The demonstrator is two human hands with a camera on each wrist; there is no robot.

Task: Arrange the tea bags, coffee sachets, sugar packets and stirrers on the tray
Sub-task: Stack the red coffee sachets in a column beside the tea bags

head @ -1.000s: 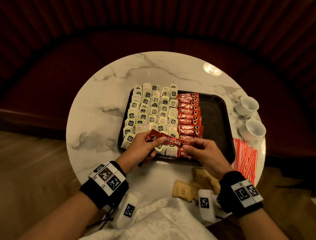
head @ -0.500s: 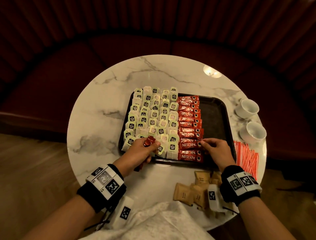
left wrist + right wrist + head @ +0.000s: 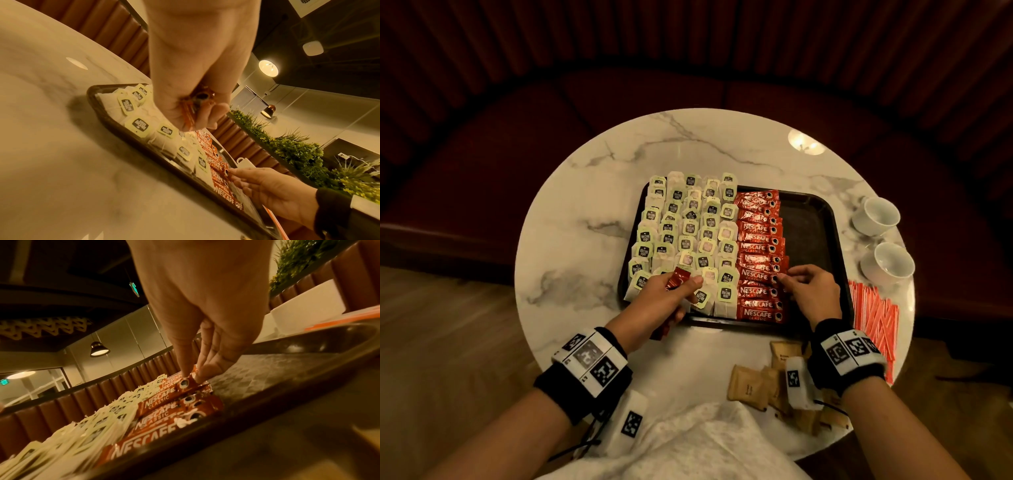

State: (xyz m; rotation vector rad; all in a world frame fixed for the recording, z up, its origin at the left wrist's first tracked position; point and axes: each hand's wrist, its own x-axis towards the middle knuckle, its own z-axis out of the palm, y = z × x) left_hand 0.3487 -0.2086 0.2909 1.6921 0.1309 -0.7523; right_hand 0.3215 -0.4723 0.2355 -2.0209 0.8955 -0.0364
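Red coffee sachets sit in a column mid-tray, tea bags filling its left part. Right hand grip pinches the end of one sachet in the column, lower centre of frame. Left hand grip curls round spare sachets over the tea bags. Sugar packets and stirrers lie on the table, lower right.
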